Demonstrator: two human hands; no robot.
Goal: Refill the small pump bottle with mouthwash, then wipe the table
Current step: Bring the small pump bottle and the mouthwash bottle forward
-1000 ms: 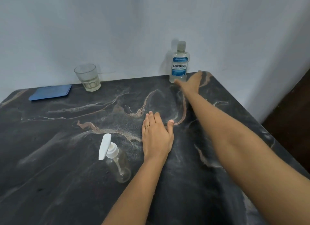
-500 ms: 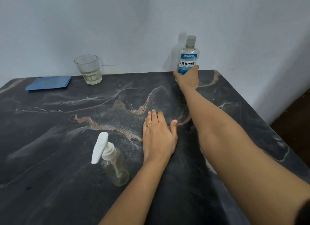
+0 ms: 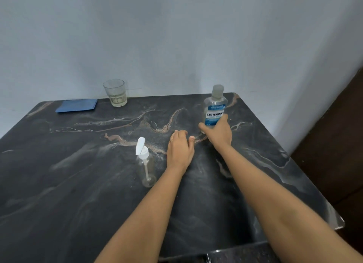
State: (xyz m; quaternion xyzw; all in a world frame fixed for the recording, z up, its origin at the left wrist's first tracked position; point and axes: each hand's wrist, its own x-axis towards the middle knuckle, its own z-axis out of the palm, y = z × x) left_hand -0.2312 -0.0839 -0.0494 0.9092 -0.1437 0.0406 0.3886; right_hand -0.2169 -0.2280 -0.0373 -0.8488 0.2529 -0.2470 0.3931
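Observation:
My right hand (image 3: 218, 132) grips the lower part of the mouthwash bottle (image 3: 215, 105), a clear bottle with a blue label and a grey cap, held upright over the dark marble table (image 3: 78, 184). The small clear pump bottle (image 3: 146, 166) with a white pump head stands in the middle of the table and looks empty. Just to its right my left hand (image 3: 180, 148) rests on the table with its fingers bent, a ring on one finger.
A drinking glass (image 3: 115, 93) with a little liquid stands at the back by the wall. A folded blue cloth (image 3: 77, 105) lies at the back left. The table's right edge borders a dark brown surface (image 3: 337, 145).
My right hand reached the mouthwash bottle at the back, took hold of it and brought it toward me, close to my left hand. The left hand's fingers have curled slightly.

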